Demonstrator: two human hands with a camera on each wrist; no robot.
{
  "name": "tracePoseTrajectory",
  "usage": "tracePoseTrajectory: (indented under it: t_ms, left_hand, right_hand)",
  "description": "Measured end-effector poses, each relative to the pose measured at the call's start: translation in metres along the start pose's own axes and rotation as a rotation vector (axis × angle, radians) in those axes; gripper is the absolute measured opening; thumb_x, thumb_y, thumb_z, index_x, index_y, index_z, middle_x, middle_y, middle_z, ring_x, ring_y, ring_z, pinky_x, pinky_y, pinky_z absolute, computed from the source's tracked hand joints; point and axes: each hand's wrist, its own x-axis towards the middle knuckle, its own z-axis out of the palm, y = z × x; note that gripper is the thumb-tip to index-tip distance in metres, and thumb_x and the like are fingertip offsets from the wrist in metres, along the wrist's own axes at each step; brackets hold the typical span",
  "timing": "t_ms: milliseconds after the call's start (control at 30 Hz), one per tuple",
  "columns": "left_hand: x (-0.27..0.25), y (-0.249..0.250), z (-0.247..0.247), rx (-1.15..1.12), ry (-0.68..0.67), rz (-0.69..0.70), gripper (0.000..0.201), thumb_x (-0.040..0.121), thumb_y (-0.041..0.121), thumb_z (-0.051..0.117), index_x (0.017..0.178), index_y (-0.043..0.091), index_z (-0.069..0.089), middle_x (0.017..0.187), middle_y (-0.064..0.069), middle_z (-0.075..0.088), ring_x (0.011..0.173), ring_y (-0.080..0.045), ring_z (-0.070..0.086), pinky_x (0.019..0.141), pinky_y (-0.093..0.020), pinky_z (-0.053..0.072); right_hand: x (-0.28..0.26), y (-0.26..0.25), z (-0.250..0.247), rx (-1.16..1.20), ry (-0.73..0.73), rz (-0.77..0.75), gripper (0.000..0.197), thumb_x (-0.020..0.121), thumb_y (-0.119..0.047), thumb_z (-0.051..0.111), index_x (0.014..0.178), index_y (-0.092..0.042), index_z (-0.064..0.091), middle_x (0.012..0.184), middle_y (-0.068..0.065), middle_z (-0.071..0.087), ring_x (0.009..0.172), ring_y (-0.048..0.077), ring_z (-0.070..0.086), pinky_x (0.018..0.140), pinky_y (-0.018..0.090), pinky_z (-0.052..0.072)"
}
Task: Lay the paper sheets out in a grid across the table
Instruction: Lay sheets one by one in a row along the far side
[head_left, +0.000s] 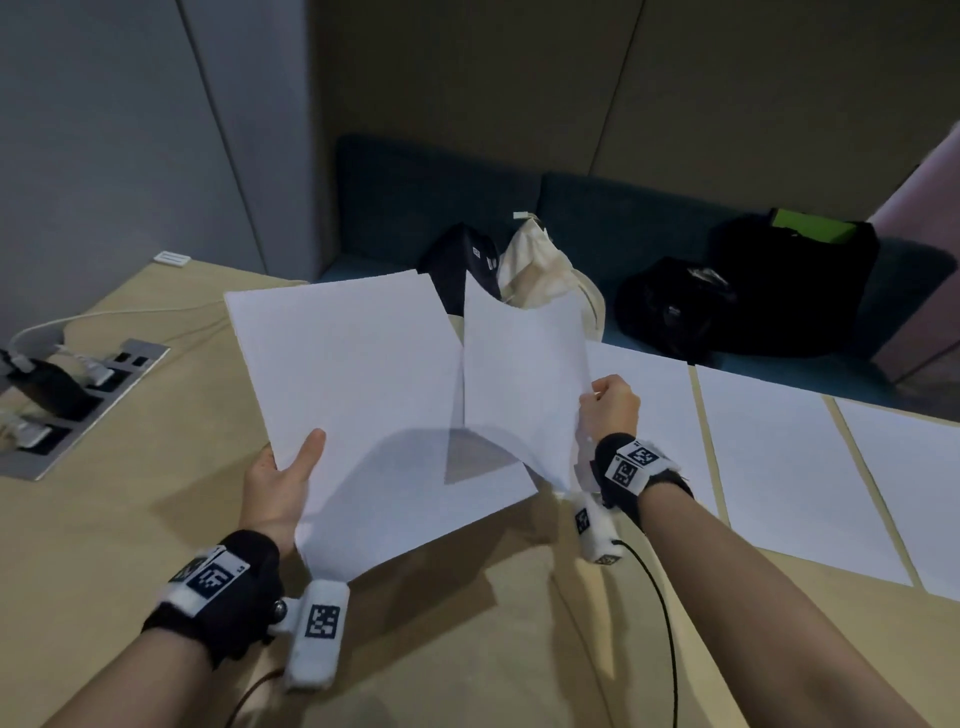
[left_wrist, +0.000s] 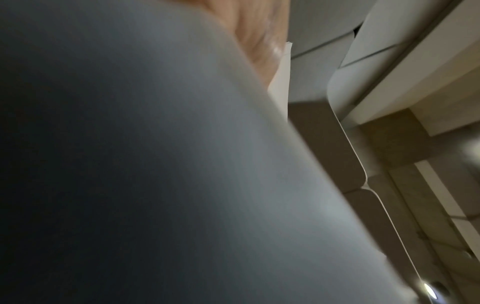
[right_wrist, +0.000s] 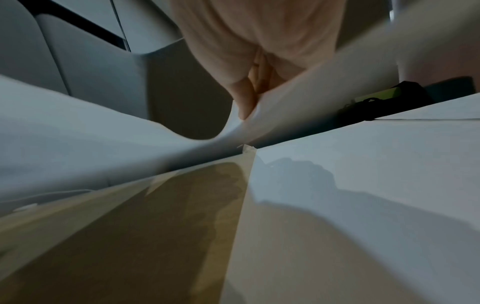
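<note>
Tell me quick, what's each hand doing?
Left hand: holds the stack of white paper sheets, thumb on top.
Right hand: pinches the single curled white paper sheet.

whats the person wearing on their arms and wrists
No sleeves: both forearms are bare. Below the left hand and the right hand sits a black wrist strap carrying white blocks printed with black square-patterned markers. A thin black cable trails from the right wrist unit.
</note>
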Motion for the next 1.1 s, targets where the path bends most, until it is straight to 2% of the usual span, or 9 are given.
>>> tracePoseTrajectory:
  t_ms: [133,233,400,567,700,767,867,967,1100]
  left_hand:
    - [0.013,0.005,-0.025,-0.04,0.075,-0.018,0.037,0.091,0.023,0.058,0.122,0.002,0.056,0.114,-0.005,0.059,0.102,-0.021,0.056,0.089,-0.03,0.041]
    - [0.023,0.004,-0.039,-0.041,0.101,-0.015,0.037,0.09,0.025,0.059,0.12,0.004,0.058,0.112,-0.008,0.061,0.102,-0.022,0.058,0.091,-0.032,0.043]
    - [0.027,-0.003,-0.046,-0.021,0.099,-0.01,0.034,0.091,0.022,0.059,0.119,0.004,0.059,0.112,-0.007,0.064,0.102,-0.023,0.06,0.093,-0.033,0.044]
    - [0.022,-0.01,-0.046,-0.025,0.077,-0.019,0.027,0.092,0.02,0.057,0.114,0.006,0.061,0.106,-0.007,0.066,0.086,-0.017,0.063,0.079,-0.028,0.047]
    - [0.021,-0.015,-0.045,-0.039,0.073,-0.041,0.034,0.091,0.022,0.059,0.118,0.002,0.06,0.11,-0.007,0.065,0.094,-0.022,0.06,0.081,-0.027,0.043]
    - [0.019,-0.015,-0.042,-0.054,0.061,-0.048,0.034,0.091,0.02,0.058,0.118,0.001,0.06,0.109,-0.008,0.064,0.096,-0.022,0.06,0.078,-0.027,0.044]
    - [0.017,-0.016,-0.039,-0.058,0.049,-0.049,0.033,0.091,0.021,0.059,0.118,0.002,0.06,0.111,-0.008,0.065,0.1,-0.024,0.061,0.085,-0.031,0.044]
    - [0.016,-0.018,-0.039,-0.062,0.043,-0.051,0.033,0.09,0.021,0.059,0.118,0.004,0.061,0.114,-0.008,0.065,0.103,-0.025,0.061,0.091,-0.034,0.045]
    - [0.012,-0.018,-0.037,-0.062,0.023,-0.051,0.033,0.091,0.02,0.059,0.12,0.003,0.06,0.115,-0.009,0.065,0.103,-0.024,0.06,0.091,-0.034,0.044]
  right_hand:
    - [0.005,-0.003,0.021,-0.06,-0.027,0.021,0.023,0.084,0.002,0.043,0.104,0.001,0.054,0.104,0.023,0.062,0.088,0.036,0.061,0.069,0.035,0.045]
    - [0.003,-0.007,0.036,-0.082,-0.054,0.015,0.026,0.087,0.0,0.044,0.112,0.0,0.049,0.109,0.024,0.062,0.094,0.038,0.061,0.068,0.033,0.042]
    - [-0.001,-0.008,0.051,-0.114,-0.064,0.002,0.028,0.089,0.0,0.044,0.118,0.0,0.044,0.112,0.026,0.059,0.097,0.04,0.059,0.075,0.039,0.046]
    - [-0.001,-0.008,0.052,-0.208,-0.104,0.009,0.03,0.091,-0.006,0.048,0.119,0.001,0.043,0.118,0.025,0.056,0.106,0.04,0.056,0.082,0.041,0.045]
    - [-0.007,-0.008,0.049,-0.585,-0.163,-0.141,0.038,0.088,-0.018,0.057,0.123,-0.004,0.049,0.13,0.019,0.041,0.121,0.037,0.04,0.099,0.044,0.036]
    - [-0.015,-0.007,0.047,-0.665,-0.284,-0.301,0.035,0.088,-0.019,0.055,0.122,-0.013,0.054,0.134,0.014,0.04,0.125,0.033,0.037,0.103,0.042,0.032]
    - [-0.035,0.0,0.051,-0.731,-0.492,-0.537,0.036,0.091,-0.022,0.05,0.126,-0.019,0.057,0.145,0.012,0.038,0.133,0.031,0.035,0.108,0.04,0.029]
    - [-0.052,0.008,0.059,-0.749,-0.612,-0.639,0.037,0.092,-0.018,0.045,0.127,-0.02,0.056,0.136,0.012,0.046,0.125,0.032,0.043,0.102,0.039,0.035]
    - [-0.063,0.01,0.071,-0.815,-0.637,-0.589,0.042,0.093,-0.017,0.045,0.134,-0.023,0.043,0.131,0.006,0.039,0.12,0.029,0.04,0.097,0.043,0.036]
